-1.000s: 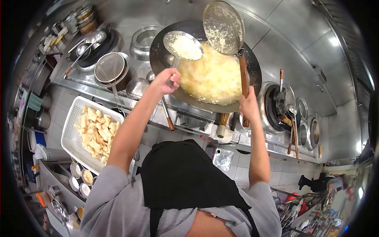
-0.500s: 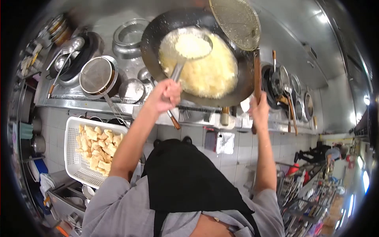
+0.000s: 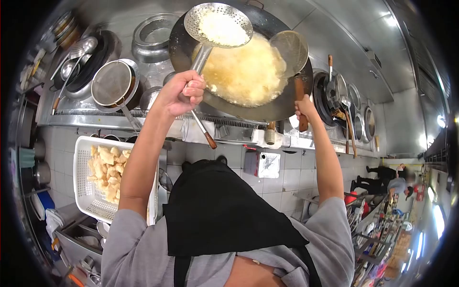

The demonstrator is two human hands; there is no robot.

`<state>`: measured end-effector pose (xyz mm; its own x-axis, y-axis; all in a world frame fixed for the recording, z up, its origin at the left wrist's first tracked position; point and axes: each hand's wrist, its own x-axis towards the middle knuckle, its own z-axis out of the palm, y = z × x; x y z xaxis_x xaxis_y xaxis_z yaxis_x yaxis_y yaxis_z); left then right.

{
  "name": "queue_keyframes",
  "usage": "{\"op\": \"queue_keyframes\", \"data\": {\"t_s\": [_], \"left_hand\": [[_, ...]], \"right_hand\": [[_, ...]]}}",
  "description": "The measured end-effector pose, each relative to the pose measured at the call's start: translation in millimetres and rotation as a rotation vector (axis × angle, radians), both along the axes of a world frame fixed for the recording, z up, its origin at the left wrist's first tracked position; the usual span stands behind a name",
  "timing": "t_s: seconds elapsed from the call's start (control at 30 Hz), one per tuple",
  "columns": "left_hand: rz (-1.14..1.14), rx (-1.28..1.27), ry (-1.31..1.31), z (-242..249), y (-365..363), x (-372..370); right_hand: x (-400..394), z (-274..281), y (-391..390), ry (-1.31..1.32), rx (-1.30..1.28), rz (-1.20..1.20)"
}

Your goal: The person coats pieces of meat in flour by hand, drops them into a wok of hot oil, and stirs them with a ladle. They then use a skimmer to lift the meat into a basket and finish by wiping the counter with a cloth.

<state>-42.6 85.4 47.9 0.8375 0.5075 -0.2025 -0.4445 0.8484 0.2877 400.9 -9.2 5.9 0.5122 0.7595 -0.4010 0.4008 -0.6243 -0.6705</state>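
My left hand (image 3: 181,93) is closed around the metal handle of a perforated skimmer (image 3: 192,21), raised over the far left part of a big dark wok (image 3: 220,103). Pale crumbly bits (image 3: 222,28) lie in the skimmer's bowl. Foaming yellow oil (image 3: 244,71) fills the bottom of the wok. My right hand (image 3: 305,107) grips the wooden handle of a fine mesh strainer (image 3: 292,48), whose round mesh hangs over the wok's right side, its lower left edge at the foam.
Below my left arm, a white plastic basket (image 3: 82,191) holds pale golden fried pieces (image 3: 106,167). A mesh sieve (image 3: 112,83) rests on a pot at left. Stacked pans and ladles (image 3: 344,98) stand right of the wok. People (image 3: 389,182) are far right.
The skimmer has risen out of the oil, up and left, carrying the pale bits. The mesh strainer has come down from above the wok's far rim to the foam's right edge.
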Motion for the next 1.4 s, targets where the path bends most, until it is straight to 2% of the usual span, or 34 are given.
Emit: {"op": "queue_keyframes", "data": {"t_s": [0.1,0.17,0.23,0.4,0.47,0.5,0.57,0.7,1.03,1.23,1.3,1.33,1.37,1.4], "left_hand": [[0.034,0.04,0.014,7.7,-1.5,1.3],[0.075,0.066,0.08,13.2,-3.8,1.5],[0.087,0.068,0.083,17.0,-4.9,0.9],[0.098,0.077,0.095,16.3,-10.3,-7.8],[0.092,0.082,0.085,13.3,-12.0,-12.2],[0.096,0.086,0.087,11.1,-12.5,-13.9],[0.12,0.084,0.114,6.7,-13.6,-15.6],[0.149,0.107,0.172,4.0,-17.3,-14.2],[0.124,0.084,0.17,-27.7,0.3,7.4],[0.077,0.103,0.327,-41.8,17.2,49.7],[0.102,0.058,0.365,-35.8,16.5,60.5],[0.042,0.029,0.245,-43.4,23.9,64.1],[-0.016,-0.005,0.123,-45.0,26.7,65.9],[-0.012,-0.008,0.12,-47.4,29.5,66.7]], "right_hand": [[2.8,-32.0,41.6,0.516,-0.058,0.125],[-17.5,-38.9,56.0,0.593,-0.042,0.08],[-27.7,-44.0,69.4,0.79,-0.091,0.079],[-48.6,-34.2,71.2,0.887,0.003,0.216],[-67.0,-23.9,56.1,0.656,0.102,0.223],[-74.7,-17.4,48.4,0.657,0.105,0.229],[-84.7,-6.2,32.8,0.447,0.208,0.209],[-86.8,11.5,12.1,0.322,0.248,0.153],[-71.6,55.0,-24.4,0.286,0.335,0.073],[-99.7,88.1,-48.9,0.311,0.355,0.144],[-96.7,74.6,-48.5,0.101,0.401,0.2],[-102.7,77.2,-48.7,-0.008,0.391,0.161],[-90.6,69.6,-47.1,-0.009,0.39,0.164],[-68.0,55.2,-44.5,-0.222,0.457,0.181]]}}
